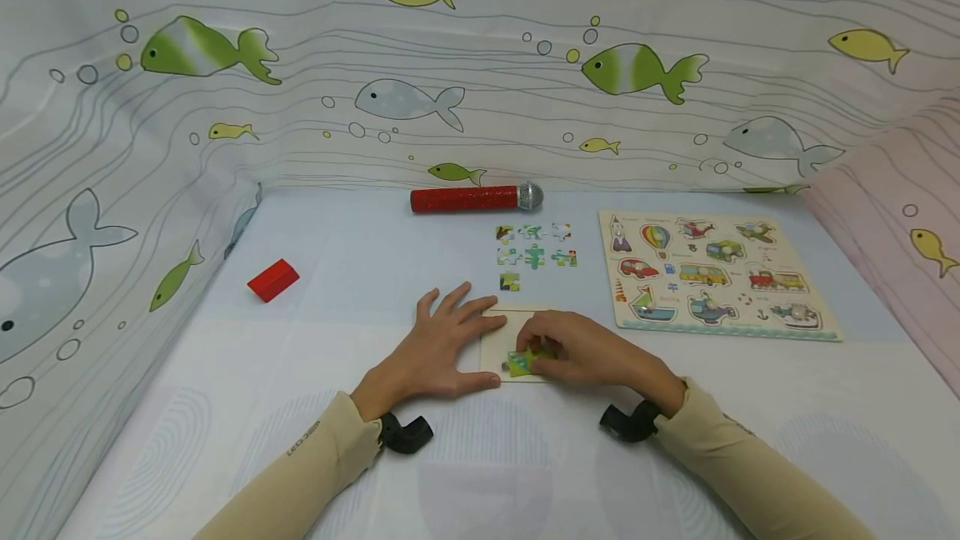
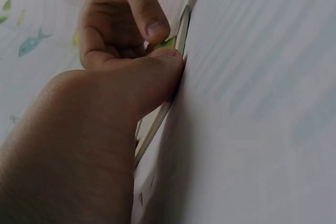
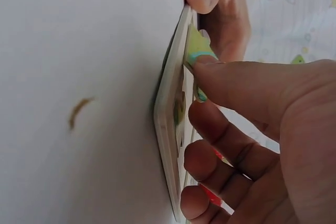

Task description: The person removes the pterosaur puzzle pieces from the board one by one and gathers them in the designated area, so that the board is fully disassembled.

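A small pale wooden puzzle board [image 1: 492, 344] lies flat in front of the person. The left hand [image 1: 442, 348] rests at its left side with fingers spread, the thumb at the near-left corner and fingertips over the edge. Over the board, the right hand [image 1: 581, 350] pinches a green jigsaw piece [image 3: 195, 45] between thumb and curled fingers. That piece stands tilted against the board surface in the right wrist view. Another green patch [image 3: 180, 109] shows lower on the board there. Part of the board is hidden under the right hand.
Several loose jigsaw pieces [image 1: 534, 255] lie in rows behind the board. A red microphone [image 1: 465, 199] is at the back, a red block [image 1: 273, 280] at the left. On the right lies a large vehicle peg puzzle [image 1: 716, 273]. Fish-print cloth [image 1: 487, 40] stands behind.
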Demonstrator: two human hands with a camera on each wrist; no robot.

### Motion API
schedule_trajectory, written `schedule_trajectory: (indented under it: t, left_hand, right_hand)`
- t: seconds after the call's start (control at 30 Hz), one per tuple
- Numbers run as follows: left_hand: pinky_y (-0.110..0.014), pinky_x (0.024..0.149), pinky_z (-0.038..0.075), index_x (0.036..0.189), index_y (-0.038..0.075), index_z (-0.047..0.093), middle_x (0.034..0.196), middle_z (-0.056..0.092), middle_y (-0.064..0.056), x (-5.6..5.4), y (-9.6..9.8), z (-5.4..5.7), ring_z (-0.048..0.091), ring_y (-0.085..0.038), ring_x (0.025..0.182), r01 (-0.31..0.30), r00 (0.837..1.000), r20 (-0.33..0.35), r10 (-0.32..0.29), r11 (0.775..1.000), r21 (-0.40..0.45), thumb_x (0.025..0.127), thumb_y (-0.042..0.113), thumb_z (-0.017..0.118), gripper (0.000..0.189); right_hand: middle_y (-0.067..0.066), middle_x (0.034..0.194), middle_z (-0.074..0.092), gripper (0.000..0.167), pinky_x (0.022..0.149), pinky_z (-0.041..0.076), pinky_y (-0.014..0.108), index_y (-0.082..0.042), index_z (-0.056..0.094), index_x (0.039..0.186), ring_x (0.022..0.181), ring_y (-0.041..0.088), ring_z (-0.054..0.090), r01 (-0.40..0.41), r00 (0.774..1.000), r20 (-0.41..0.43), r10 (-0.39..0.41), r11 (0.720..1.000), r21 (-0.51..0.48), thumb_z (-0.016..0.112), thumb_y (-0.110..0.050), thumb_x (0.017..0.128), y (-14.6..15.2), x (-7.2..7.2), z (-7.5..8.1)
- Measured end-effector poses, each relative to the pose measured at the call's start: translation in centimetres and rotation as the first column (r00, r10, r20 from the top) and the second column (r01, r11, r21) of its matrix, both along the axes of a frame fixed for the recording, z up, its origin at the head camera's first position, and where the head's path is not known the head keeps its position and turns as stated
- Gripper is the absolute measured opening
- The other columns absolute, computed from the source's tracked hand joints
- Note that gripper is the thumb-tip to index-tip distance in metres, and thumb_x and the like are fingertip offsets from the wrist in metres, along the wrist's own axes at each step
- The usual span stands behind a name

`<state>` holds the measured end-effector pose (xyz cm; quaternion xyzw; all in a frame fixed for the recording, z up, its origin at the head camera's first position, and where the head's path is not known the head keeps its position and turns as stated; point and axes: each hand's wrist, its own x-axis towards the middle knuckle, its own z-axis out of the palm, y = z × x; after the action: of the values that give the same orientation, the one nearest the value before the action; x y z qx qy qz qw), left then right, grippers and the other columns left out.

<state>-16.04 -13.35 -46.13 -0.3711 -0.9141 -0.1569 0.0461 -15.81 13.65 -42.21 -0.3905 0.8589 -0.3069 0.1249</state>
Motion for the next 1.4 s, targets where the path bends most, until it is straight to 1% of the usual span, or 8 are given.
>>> schedule_trajectory:
  t: [0.13, 0.27, 0.57, 0.7, 0.8, 1.07, 1.23, 1.4]
  left_hand:
    - [-0.073, 0.113, 0.018, 0.148, 0.031, 0.052, 0.161, 0.043, 0.0, 0.0, 0.0, 0.0, 0.027, -0.039, 0.154, -0.002, 1.0, -0.002, 0.002, 1.0, -0.003, 0.084, 0.068, 0.065, 0.076]
    - [-0.072, 0.114, 0.017, 0.149, 0.031, 0.052, 0.161, 0.043, 0.001, 0.0, 0.0, 0.0, 0.027, -0.038, 0.155, -0.009, 1.0, 0.004, 0.009, 1.0, -0.012, 0.084, 0.069, 0.064, 0.077]
    - [-0.071, 0.116, 0.015, 0.149, 0.03, 0.052, 0.162, 0.041, 0.001, 0.1, 0.1, 0.0, 0.025, -0.038, 0.155, -0.016, 1.0, 0.02, 0.016, 1.0, -0.013, 0.084, 0.068, 0.065, 0.077]
    - [-0.071, 0.116, 0.013, 0.149, 0.03, 0.052, 0.163, 0.041, 0.001, 0.1, 0.1, 0.0, 0.024, -0.038, 0.156, -0.018, 0.999, 0.036, 0.018, 1.0, -0.003, 0.083, 0.068, 0.065, 0.077]
    - [-0.071, 0.116, 0.013, 0.149, 0.03, 0.052, 0.162, 0.041, 0.001, 0.1, 0.1, -0.1, 0.024, -0.038, 0.156, -0.014, 0.999, 0.036, 0.014, 1.0, 0.007, 0.083, 0.068, 0.065, 0.077]
    - [-0.072, 0.115, 0.014, 0.149, 0.03, 0.052, 0.162, 0.042, 0.0, 0.2, 0.0, -0.2, 0.024, -0.039, 0.155, -0.01, 1.0, 0.027, 0.01, 1.0, 0.009, 0.084, 0.068, 0.065, 0.077]
    - [-0.072, 0.115, 0.014, 0.149, 0.03, 0.052, 0.162, 0.042, 0.0, 0.2, 0.1, -0.1, 0.025, -0.039, 0.155, -0.011, 1.0, 0.024, 0.011, 1.0, 0.009, 0.083, 0.068, 0.065, 0.077]
    - [-0.072, 0.115, 0.015, 0.149, 0.031, 0.052, 0.162, 0.042, 0.001, 0.2, 0.1, -0.1, 0.025, -0.039, 0.155, -0.014, 1.0, 0.023, 0.014, 1.0, 0.005, 0.082, 0.069, 0.066, 0.079]
  right_hand:
    - [-0.009, 0.098, 0.065, 0.016, 0.075, 0.051, 0.023, -0.02, 0.067, 0.106, 0.082, 0.009, 0.056, 0.006, 0.999, 0.049, -0.005, 1.0, -0.025, 0.074, -0.013, 0.093, -0.1, 0.0, -0.1]
    - [-0.008, 0.095, 0.065, 0.014, 0.074, 0.051, 0.024, -0.02, 0.066, 0.102, 0.08, 0.009, 0.056, -0.006, 0.996, 0.093, 0.012, 0.998, -0.065, 0.072, -0.01, 0.094, -0.1, -0.1, -0.3]
    - [-0.008, 0.091, 0.064, 0.01, 0.068, 0.048, 0.022, -0.019, 0.066, 0.099, 0.075, 0.008, 0.054, -0.026, 0.988, 0.145, 0.047, 0.99, -0.139, 0.071, -0.011, 0.095, 0.2, -0.4, -0.6]
    - [-0.007, 0.088, 0.063, 0.01, 0.066, 0.045, 0.022, -0.019, 0.066, 0.1, 0.073, 0.009, 0.052, -0.015, 0.986, 0.161, 0.043, 0.985, -0.174, 0.072, -0.012, 0.095, 0.5, -0.6, -0.4]
    - [-0.006, 0.087, 0.063, 0.01, 0.065, 0.042, 0.022, -0.019, 0.067, 0.101, 0.071, 0.01, 0.05, 0.013, 0.987, 0.159, 0.018, 0.981, -0.195, 0.073, -0.013, 0.095, 0.9, -0.9, -0.2]
    - [-0.006, 0.087, 0.063, 0.011, 0.067, 0.041, 0.024, -0.02, 0.068, 0.102, 0.073, 0.013, 0.051, 0.134, 0.983, 0.15, -0.104, 0.969, -0.209, 0.075, -0.018, 0.093, 1.8, -2.3, -0.3]
    - [-0.002, 0.089, 0.064, 0.012, 0.066, 0.04, 0.023, -0.017, 0.069, 0.102, 0.074, 0.015, 0.05, 0.184, 0.978, 0.14, -0.155, 0.956, -0.23, 0.075, -0.014, 0.093, 2.3, -3.4, -0.7]
    - [0.004, 0.091, 0.064, 0.011, 0.066, 0.04, 0.023, -0.011, 0.069, 0.103, 0.075, 0.017, 0.05, 0.247, 0.966, 0.136, -0.22, 0.939, -0.239, 0.073, -0.012, 0.094, 2.8, -5.0, -0.9]
